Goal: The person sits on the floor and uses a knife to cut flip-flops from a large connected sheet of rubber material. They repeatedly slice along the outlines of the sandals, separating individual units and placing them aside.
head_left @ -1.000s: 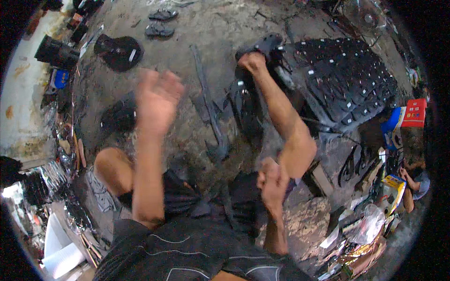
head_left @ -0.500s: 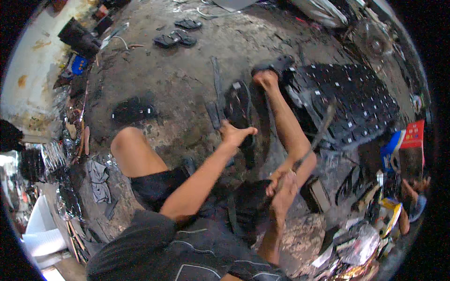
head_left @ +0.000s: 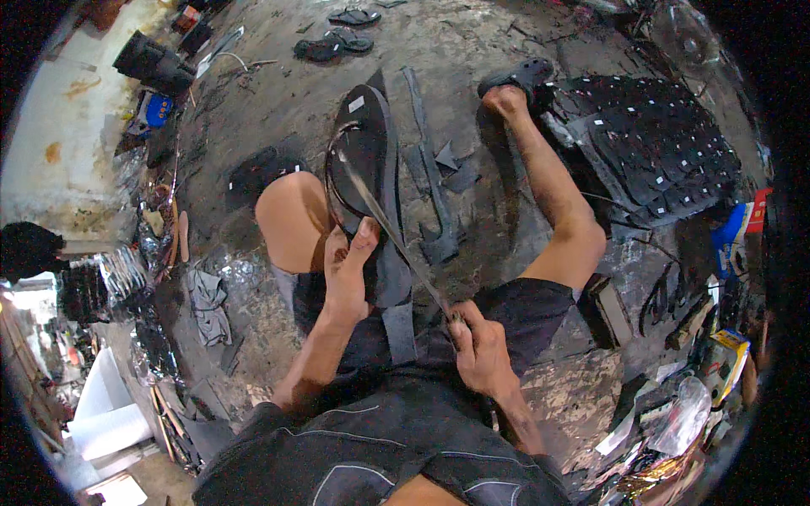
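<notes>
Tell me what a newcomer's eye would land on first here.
First, the large black sandal at the centre, gripped low down by the left hand, with a long, thin, blade-like tool in the right hand slanting across it. Next, the broad dark spread of black pieces dotted with white patches on the floor at upper right. Then the pale sheets at lower left.

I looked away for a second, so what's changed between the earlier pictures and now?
The left hand was raised, then down at the black sandal; it now holds that sandal, lifted off the floor and brought leftward. The long thin blade in the right hand has swung from pointing up-right to up-left, across the sandal in view. The heap of black footwear stayed put.
</notes>
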`<control>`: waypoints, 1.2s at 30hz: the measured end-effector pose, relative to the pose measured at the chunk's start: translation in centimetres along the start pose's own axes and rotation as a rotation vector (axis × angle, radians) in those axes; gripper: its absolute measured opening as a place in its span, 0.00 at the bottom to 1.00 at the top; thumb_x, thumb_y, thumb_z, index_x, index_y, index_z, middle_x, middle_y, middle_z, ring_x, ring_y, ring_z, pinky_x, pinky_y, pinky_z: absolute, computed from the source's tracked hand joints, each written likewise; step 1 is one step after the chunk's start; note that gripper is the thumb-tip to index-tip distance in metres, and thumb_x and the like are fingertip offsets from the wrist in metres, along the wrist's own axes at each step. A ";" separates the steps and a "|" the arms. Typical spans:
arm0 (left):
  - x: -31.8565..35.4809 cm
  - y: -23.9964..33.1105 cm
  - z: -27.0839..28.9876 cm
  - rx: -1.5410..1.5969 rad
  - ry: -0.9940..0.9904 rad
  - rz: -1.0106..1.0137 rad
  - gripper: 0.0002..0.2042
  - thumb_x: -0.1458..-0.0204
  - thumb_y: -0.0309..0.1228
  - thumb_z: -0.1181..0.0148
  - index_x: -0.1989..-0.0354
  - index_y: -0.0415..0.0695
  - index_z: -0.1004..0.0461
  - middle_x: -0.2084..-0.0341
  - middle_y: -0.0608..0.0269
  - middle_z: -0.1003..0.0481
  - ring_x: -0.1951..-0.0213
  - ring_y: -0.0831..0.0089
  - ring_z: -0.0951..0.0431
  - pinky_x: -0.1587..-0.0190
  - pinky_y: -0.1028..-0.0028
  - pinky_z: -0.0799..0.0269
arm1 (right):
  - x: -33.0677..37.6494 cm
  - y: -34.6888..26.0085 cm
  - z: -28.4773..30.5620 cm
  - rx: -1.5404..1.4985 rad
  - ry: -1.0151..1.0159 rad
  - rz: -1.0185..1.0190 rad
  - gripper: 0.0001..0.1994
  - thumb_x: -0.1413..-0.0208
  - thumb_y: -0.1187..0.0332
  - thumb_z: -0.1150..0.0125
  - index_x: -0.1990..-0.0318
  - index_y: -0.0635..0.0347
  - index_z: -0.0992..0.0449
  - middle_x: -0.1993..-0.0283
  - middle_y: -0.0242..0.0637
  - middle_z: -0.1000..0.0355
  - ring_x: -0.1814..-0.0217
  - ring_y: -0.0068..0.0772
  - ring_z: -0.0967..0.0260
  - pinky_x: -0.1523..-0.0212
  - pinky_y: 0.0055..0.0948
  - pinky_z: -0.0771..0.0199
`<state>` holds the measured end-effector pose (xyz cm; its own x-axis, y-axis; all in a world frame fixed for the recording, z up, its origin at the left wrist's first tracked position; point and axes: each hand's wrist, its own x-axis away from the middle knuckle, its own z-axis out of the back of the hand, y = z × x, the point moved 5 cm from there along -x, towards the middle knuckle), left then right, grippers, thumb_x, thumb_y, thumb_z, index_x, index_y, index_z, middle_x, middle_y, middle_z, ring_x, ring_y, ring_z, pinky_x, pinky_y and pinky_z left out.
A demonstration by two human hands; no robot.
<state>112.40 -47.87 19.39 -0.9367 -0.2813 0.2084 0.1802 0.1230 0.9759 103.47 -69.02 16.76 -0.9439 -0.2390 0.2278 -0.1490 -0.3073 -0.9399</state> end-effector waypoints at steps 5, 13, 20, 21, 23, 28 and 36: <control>0.9 -1.9 1.4 0.046 0.037 0.063 0.13 0.40 0.35 0.38 0.54 0.37 0.27 0.58 0.64 0.24 0.52 0.73 0.25 0.46 0.70 0.31 | 0.1 0.1 -0.5 0.131 -0.027 0.078 0.08 0.35 0.65 0.44 0.56 0.59 0.31 0.75 0.51 0.28 0.72 0.60 0.28 0.73 0.49 0.31; 0.6 0.4 -1.8 0.162 0.043 0.215 0.18 0.43 0.45 0.36 0.59 0.41 0.26 0.75 0.60 0.23 0.78 0.71 0.22 0.77 0.73 0.24 | -11.9 -1.5 -1.1 0.231 0.329 0.262 0.13 0.37 0.57 0.41 0.60 0.57 0.32 0.73 0.51 0.27 0.70 0.61 0.27 0.73 0.50 0.31; 1.6 -3.0 0.2 0.148 -0.016 0.334 0.23 0.46 0.49 0.33 0.57 0.40 0.28 0.77 0.61 0.25 0.81 0.73 0.24 0.81 0.75 0.26 | -23.6 -1.3 4.4 0.142 0.446 0.186 0.20 0.32 0.49 0.50 0.57 0.58 0.28 0.77 0.43 0.29 0.75 0.45 0.27 0.76 0.39 0.32; 1.8 -3.3 0.3 0.151 -0.020 0.347 0.24 0.48 0.48 0.31 0.56 0.40 0.28 0.77 0.61 0.25 0.81 0.73 0.24 0.81 0.75 0.26 | -23.9 -2.2 6.0 -0.052 0.385 0.158 0.20 0.31 0.48 0.52 0.56 0.58 0.27 0.79 0.38 0.31 0.77 0.37 0.29 0.77 0.34 0.34; 1.8 -1.6 1.2 0.218 -0.136 0.292 0.25 0.51 0.47 0.28 0.55 0.41 0.29 0.76 0.60 0.24 0.80 0.71 0.24 0.81 0.74 0.25 | -23.3 -4.1 5.0 -0.484 0.242 0.104 0.19 0.31 0.51 0.49 0.56 0.59 0.23 0.79 0.31 0.30 0.77 0.25 0.30 0.76 0.26 0.34; 1.2 -2.6 0.6 -0.206 -0.211 0.151 0.39 0.58 0.26 0.23 0.36 0.36 0.38 0.45 0.61 0.28 0.44 0.70 0.27 0.38 0.67 0.33 | -15.0 -7.6 5.0 -0.635 0.287 0.127 0.08 0.40 0.65 0.32 0.62 0.61 0.17 0.71 0.25 0.23 0.69 0.14 0.29 0.69 0.19 0.29; -3.4 7.6 -1.6 -0.108 -0.195 0.074 0.26 0.41 0.43 0.35 0.41 0.36 0.28 0.54 0.60 0.22 0.54 0.75 0.22 0.51 0.74 0.25 | -10.8 -8.6 4.6 -0.431 0.342 0.189 0.14 0.47 0.70 0.26 0.55 0.63 0.21 0.68 0.27 0.22 0.72 0.15 0.30 0.69 0.20 0.28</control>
<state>117.46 -47.51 26.17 -0.9581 -0.0849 0.2737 0.2719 0.0314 0.9618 116.36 -68.07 23.55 -0.9966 0.0797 0.0183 -0.0077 0.1315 -0.9913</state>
